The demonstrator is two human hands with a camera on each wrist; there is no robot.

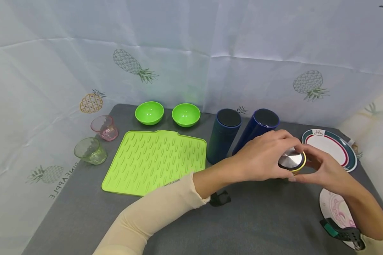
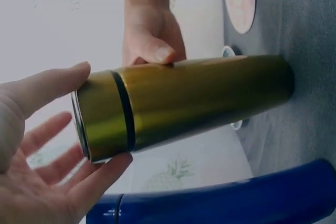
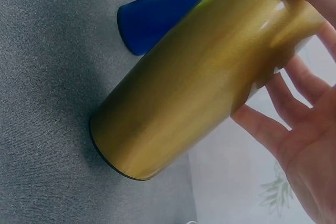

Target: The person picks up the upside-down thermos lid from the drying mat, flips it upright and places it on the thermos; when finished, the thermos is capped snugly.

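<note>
A gold thermos flask (image 3: 178, 87) stands on the grey table at the right, beside a blue flask (image 1: 264, 120). Its lid (image 2: 102, 116) has a bare steel top and a black ring below it. My left hand (image 1: 269, 156) grips the lid, thumb on one side and fingers on the other. Lower down, my right hand (image 1: 327, 171) holds the upper body of the flask between thumb and fingers. From the head view the two hands hide most of the flask. A dark teal flask (image 1: 223, 136) stands left of the blue one.
A lime drying mat (image 1: 156, 159) lies left of the flasks, with two green bowls (image 1: 149, 113) behind it. Pink (image 1: 104, 128) and green (image 1: 90, 151) glasses stand at the left. On the right lie a dark-rimmed plate (image 1: 325, 145) and a pink-patterned plate (image 1: 333, 207).
</note>
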